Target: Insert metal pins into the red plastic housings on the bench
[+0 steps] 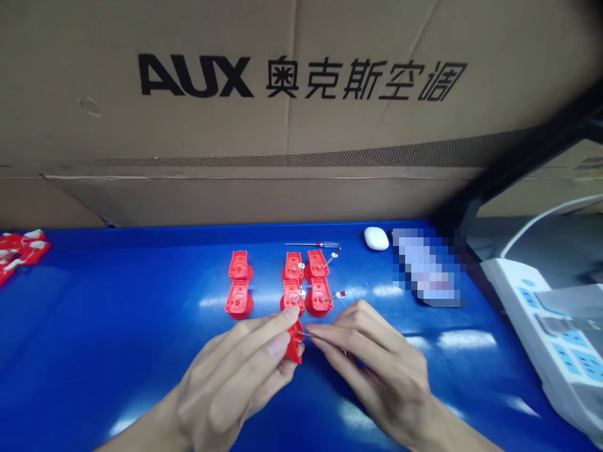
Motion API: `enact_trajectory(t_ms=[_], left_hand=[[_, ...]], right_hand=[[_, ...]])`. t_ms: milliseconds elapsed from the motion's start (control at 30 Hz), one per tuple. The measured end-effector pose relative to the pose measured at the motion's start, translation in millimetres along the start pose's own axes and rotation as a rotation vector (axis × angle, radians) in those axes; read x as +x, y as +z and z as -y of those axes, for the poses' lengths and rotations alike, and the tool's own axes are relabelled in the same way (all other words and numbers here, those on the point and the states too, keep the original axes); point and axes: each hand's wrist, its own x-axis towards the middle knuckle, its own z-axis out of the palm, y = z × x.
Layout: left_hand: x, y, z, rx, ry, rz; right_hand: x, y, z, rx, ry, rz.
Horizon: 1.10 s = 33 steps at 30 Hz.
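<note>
My left hand [240,370] is closed around a red plastic housing [296,345], tilted so that its open side faces right. My right hand [377,364] pinches a thin metal rod [308,334] between thumb and fingertips, its tip at the housing. What lies inside the right palm is hidden. Just beyond the hands stand several like red housings in two rows. Two at the left, one of them this front housing [238,298], have no rod. Others, such as the front right housing [320,295], carry a slanting metal rod with a small white end piece [341,294].
Behind the housings lies a screwdriver [313,245] with a clear handle. A white rounded case [376,238] and a blurred-out flat object [428,267] are at the back right. A white power strip [541,345] runs along the right edge; red-and-white pieces [21,251] lie far left. Cardboard [292,125] closes the back.
</note>
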Motion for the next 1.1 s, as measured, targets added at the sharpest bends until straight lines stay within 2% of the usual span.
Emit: enact_trajectory(t_ms=[100,200,333,467,600,733,933,1100], left_hand=[[3.1,-2.5,-2.5,-0.003,-0.044,-0.048],[13.1,-9.3,5.9,0.007,-0.052,-0.075],[23.5,-16.5,13.9,0.028,-0.079,-0.264],[20.0,-11.8,7.4,0.008,-0.09,-0.248],[18.7,-4.8,0.0,-0.118,-0.089,-0.248],[25.6,-3.7,-4.1,-0.188,-0.121,-0.164],[28.0,-2.6,-3.3,-0.192,0.114,-0.006],[30.0,-2.5,-4.1,-0.109,0.124,0.149]], right_hand=[[0.6,-3.4,-1.9,-0.028,-0.016,-0.016],[-0.8,-10.4,-6.1,-0.044,0.002,-0.064],[-1.7,-16.4,-11.4,-0.019,0.048,-0.123],[-2.2,-17.3,-12.6,0.041,0.072,-0.098],[-4.1,-19.7,-12.4,0.053,0.161,-0.097],[-3.4,-21.9,-12.2,0.041,0.279,-0.126],[0.6,-24.3,-12.7,0.045,0.288,-0.115],[1.8,-24.8,-13.5,0.079,0.321,-0.02]])
